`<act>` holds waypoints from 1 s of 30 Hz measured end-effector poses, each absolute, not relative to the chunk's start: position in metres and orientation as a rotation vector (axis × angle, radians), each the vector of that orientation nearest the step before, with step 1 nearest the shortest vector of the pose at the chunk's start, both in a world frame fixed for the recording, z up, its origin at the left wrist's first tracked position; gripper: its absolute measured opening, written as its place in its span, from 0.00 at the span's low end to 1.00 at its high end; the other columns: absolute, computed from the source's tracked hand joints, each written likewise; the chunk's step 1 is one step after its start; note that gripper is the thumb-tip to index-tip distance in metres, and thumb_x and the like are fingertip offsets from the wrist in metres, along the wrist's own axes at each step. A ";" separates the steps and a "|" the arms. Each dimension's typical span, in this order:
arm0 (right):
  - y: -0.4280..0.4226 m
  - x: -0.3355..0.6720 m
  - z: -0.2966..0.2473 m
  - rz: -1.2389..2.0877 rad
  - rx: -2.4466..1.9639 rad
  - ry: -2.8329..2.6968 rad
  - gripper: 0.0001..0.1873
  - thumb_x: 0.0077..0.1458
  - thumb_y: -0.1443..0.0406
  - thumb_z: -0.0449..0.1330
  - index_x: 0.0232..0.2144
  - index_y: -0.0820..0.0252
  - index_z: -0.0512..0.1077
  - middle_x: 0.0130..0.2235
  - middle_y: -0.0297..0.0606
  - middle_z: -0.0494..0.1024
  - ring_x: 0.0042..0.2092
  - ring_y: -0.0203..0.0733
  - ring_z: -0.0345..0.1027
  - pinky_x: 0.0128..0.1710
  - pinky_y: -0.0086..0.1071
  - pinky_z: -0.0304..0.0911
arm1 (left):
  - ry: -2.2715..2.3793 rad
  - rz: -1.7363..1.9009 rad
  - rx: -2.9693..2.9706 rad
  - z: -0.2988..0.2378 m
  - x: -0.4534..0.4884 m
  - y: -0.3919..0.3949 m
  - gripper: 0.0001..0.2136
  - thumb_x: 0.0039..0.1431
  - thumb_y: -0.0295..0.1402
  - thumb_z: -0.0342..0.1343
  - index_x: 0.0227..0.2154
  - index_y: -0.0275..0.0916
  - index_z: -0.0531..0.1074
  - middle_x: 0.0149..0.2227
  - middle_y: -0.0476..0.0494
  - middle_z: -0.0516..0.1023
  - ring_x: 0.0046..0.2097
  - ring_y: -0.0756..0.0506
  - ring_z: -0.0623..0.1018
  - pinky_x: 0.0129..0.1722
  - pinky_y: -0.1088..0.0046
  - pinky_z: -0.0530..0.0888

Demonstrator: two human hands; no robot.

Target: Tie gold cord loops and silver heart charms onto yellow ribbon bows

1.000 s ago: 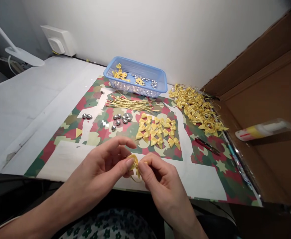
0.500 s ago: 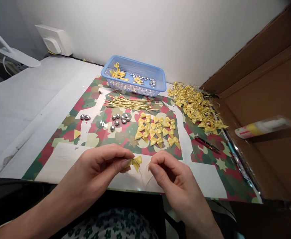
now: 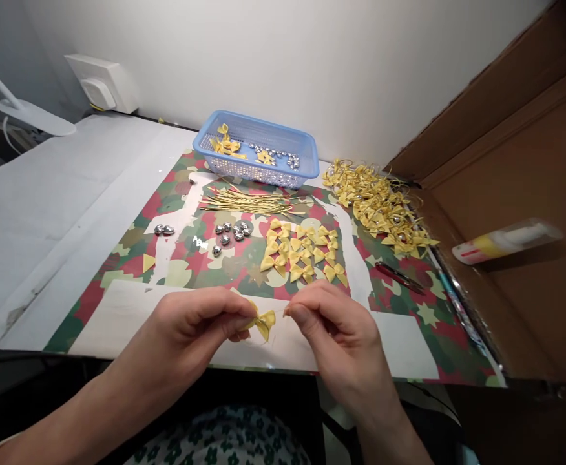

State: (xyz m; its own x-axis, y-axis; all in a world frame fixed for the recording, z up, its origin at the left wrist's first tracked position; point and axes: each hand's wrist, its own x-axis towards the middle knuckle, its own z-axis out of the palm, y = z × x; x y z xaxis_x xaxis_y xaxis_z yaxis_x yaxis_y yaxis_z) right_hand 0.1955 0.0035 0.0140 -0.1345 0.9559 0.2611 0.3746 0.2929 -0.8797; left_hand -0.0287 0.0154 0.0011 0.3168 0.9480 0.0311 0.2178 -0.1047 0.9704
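Pale wall (image 3: 273, 58) fills the top of the frame, with a white box (image 3: 108, 81) on it at upper left and brown cardboard (image 3: 520, 181) down the right side. Below lies a camouflage-patterned sheet (image 3: 200, 274) with bare white patches. On the cardboard's side, a bottle (image 3: 489, 247) has a yellow label with red marks too small to read. At right, a red-handled tool (image 3: 399, 276) lies on the sheet; its tip is hard to make out.

At bottom centre, the left hand (image 3: 186, 323) has 1 yellow bow (image 3: 266, 321) clamped between thumb and fingers, which hide part of it. The right hand (image 3: 344, 329), just apart at its right, has its thumb and fingertip together; a faint strand shows near them, but whether it is pinched I cannot tell.

Mid-frame, more bows (image 3: 305, 255) lie in 3 columns, right of silver balls (image 3: 225, 239); 2 other balls (image 3: 164, 230) sit farther left. Above are gold wires (image 3: 251, 201) and a blue basket (image 3: 254, 170), whose front wall hides some of its contents. At upper right, a tangled pile (image 3: 373, 206) of bows overlaps too much to count. Lamp (image 3: 35, 117) and forearms are cut off by the frame.
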 end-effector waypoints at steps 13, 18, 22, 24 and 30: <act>-0.004 0.196 0.023 0.847 -1.182 -1.791 0.02 0.67 0.64 0.66 0.40 0.56 0.78 0.37 0.34 0.78 0.30 0.34 0.66 0.28 0.29 0.64 | 1.103 0.915 1.639 0.003 -0.024 0.015 0.07 0.70 0.28 0.59 0.39 0.43 0.82 0.34 0.50 0.88 0.34 0.46 0.86 0.36 0.75 0.81; -0.003 0.192 0.016 1.024 -1.387 -1.673 0.06 0.66 0.62 0.65 0.37 0.59 0.77 0.35 0.33 0.74 0.27 0.32 0.61 0.26 0.28 0.60 | 1.124 0.895 1.621 0.000 -0.023 0.011 0.06 0.71 0.30 0.60 0.40 0.44 0.82 0.37 0.49 0.87 0.36 0.45 0.85 0.36 0.74 0.82; -0.004 0.179 0.015 0.952 -1.329 -1.743 0.10 0.68 0.67 0.60 0.32 0.59 0.75 0.31 0.34 0.72 0.29 0.34 0.62 0.27 0.29 0.56 | 1.105 0.916 1.681 -0.002 -0.024 0.010 0.07 0.72 0.29 0.58 0.41 0.44 0.81 0.40 0.47 0.87 0.38 0.44 0.86 0.39 0.72 0.82; -0.004 0.177 0.014 0.920 -1.319 -1.752 0.11 0.69 0.67 0.58 0.32 0.59 0.75 0.31 0.34 0.72 0.32 0.36 0.64 0.29 0.29 0.57 | 1.102 0.920 1.708 -0.004 -0.024 0.010 0.07 0.72 0.29 0.58 0.41 0.44 0.81 0.40 0.46 0.87 0.39 0.44 0.86 0.39 0.71 0.82; -0.004 0.179 0.008 0.969 -1.335 -1.696 0.11 0.69 0.66 0.58 0.34 0.60 0.75 0.32 0.35 0.73 0.32 0.36 0.63 0.29 0.30 0.56 | 1.109 0.896 1.702 -0.005 -0.021 0.013 0.06 0.71 0.28 0.58 0.40 0.43 0.81 0.38 0.46 0.87 0.38 0.44 0.85 0.39 0.71 0.81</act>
